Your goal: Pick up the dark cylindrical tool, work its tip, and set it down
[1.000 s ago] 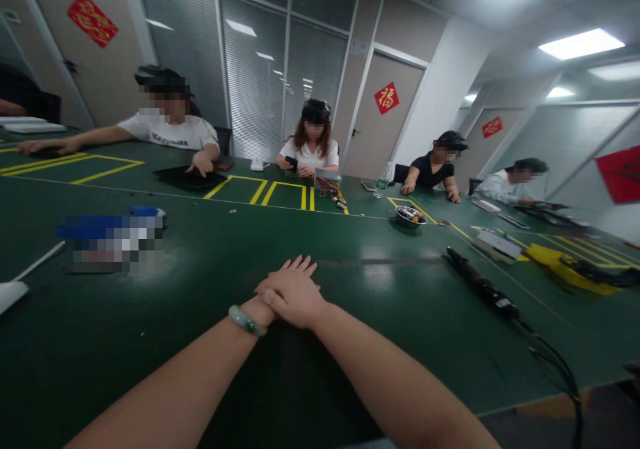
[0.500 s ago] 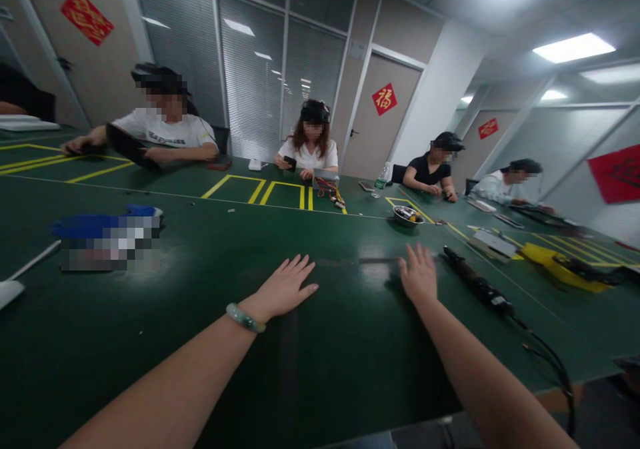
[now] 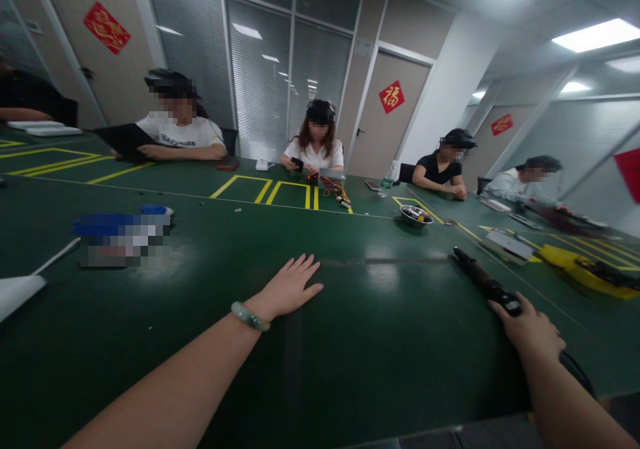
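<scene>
Green bench (image 3: 380, 349) under our open, flat left hand (image 3: 290, 289) — our right hand (image 3: 527, 332) cups the black corded tool (image 3: 483, 284), grip unclear — a loose hold could let it roll.

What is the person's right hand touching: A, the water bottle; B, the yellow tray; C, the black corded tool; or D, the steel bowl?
C. The right hand lies with its fingertips on the rear end of the black corded tool.
</scene>
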{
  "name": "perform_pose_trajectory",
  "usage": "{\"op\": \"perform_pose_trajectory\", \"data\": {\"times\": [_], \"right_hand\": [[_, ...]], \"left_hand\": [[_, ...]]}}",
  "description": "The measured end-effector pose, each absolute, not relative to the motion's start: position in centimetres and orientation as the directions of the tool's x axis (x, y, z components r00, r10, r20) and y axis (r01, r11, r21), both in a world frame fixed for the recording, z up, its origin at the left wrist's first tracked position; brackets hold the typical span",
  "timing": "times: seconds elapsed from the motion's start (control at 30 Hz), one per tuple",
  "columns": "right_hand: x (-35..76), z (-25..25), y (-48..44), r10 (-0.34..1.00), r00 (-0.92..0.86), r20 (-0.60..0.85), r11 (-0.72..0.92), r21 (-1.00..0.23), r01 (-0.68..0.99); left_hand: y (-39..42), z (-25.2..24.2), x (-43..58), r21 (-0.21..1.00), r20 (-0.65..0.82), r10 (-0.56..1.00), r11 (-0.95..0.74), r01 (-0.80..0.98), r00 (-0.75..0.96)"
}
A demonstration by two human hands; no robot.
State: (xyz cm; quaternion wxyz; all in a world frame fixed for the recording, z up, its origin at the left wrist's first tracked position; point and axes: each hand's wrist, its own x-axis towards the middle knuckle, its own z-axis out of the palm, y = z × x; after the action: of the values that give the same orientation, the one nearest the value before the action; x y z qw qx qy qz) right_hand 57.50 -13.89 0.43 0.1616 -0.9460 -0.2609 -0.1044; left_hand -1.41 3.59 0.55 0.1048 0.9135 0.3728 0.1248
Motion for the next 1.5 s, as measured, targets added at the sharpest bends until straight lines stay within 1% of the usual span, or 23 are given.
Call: {"op": "perform_pose_trajectory", "data": {"times": [0.17, 0.3, 0.47, 0.57, 0.67, 0.77, 0.87, 0.93, 1.03, 1.13, 1.23, 1.33, 1.4, 1.43, 1.5], "right_hand": [[58.4, 0.6, -13.4, 0.422, 0.874, 0.242, -0.827, -0.291, 0.48], [59.3, 1.9, -12.6, 0.407, 0.878, 0.252, -0.827, -0.305, 0.471], [58.3, 3.7, -10.7, 0.483, 0.854, 0.193, -0.797, -0.306, 0.52], [55.8, 3.7, -9.1, 0.554, 0.81, 0.193, -0.742, -0.327, 0.585], [51.7, 3.5, -6.8, 0.654, 0.724, 0.22, -0.641, -0.348, 0.684], [46.2, 3.5, -4.0, 0.77, 0.584, 0.257, -0.482, -0.365, 0.796], [40.2, 3.4, -1.2, 0.855, 0.448, 0.261, -0.333, -0.386, 0.86], [36.1, 3.2, 0.3, 0.901, 0.344, 0.263, -0.226, -0.391, 0.892], [29.9, 3.0, 1.6, 0.95, 0.144, 0.276, -0.026, -0.391, 0.92], [24.0, 2.9, 2.0, 0.964, -0.049, 0.261, 0.155, -0.403, 0.902], [19.7, 2.6, 1.7, 0.948, -0.217, 0.235, 0.299, -0.411, 0.861], [17.6, 2.8, 0.9, 0.92, -0.314, 0.233, 0.385, -0.396, 0.834], [17.6, 3.6, 0.0, 0.898, -0.349, 0.268, 0.428, -0.344, 0.836], [18.0, 4.1, -0.5, 0.892, -0.343, 0.294, 0.427, -0.3, 0.853], [19.3, 5.2, -1.7, 0.913, -0.261, 0.313, 0.332, -0.202, 0.921]], "left_hand": [[3.6, 0.5, -1.4, 0.295, 0.147, 0.713, -0.693, 0.658, 0.685], [3.6, 0.7, -1.4, 0.303, 0.153, 0.715, -0.691, 0.657, 0.682], [3.6, 0.8, -1.4, 0.318, 0.146, 0.723, -0.68, 0.66, 0.675], [3.7, 0.6, -1.4, 0.323, 0.146, 0.722, -0.681, 0.657, 0.676], [3.8, 0.4, -1.4, 0.314, 0.146, 0.722, -0.682, 0.661, 0.676], [3.7, 0.5, -1.3, 0.311, 0.145, 0.731, -0.673, 0.671, 0.666], [3.4, 0.9, -1.2, 0.314, 0.165, 0.739, -0.668, 0.675, 0.654], [3.1, 1.4, -1.1, 0.3, 0.209, 0.743, -0.668, 0.681, 0.636], [2.8, 2.4, -0.7, 0.255, 0.318, 0.733, -0.677, 0.69, 0.601], [2.5, 3.1, -0.5, 0.206, 0.423, 0.696, -0.698, 0.686, 0.58], [2.3, 3.5, -0.5, 0.168, 0.445, 0.654, -0.732, 0.661, 0.612], [2.2, 3.6, -0.8, 0.172, 0.417, 0.645, -0.748, 0.641, 0.641], [2.2, 3.7, -1.0, 0.193, 0.397, 0.66, -0.74, 0.645, 0.638], [2.3, 3.7, -1.0, 0.202, 0.39, 0.669, -0.732, 0.65, 0.633], [2.5, 3.6, -1.1, 0.213, 0.376, 0.686, -0.718, 0.662, 0.623]]}}
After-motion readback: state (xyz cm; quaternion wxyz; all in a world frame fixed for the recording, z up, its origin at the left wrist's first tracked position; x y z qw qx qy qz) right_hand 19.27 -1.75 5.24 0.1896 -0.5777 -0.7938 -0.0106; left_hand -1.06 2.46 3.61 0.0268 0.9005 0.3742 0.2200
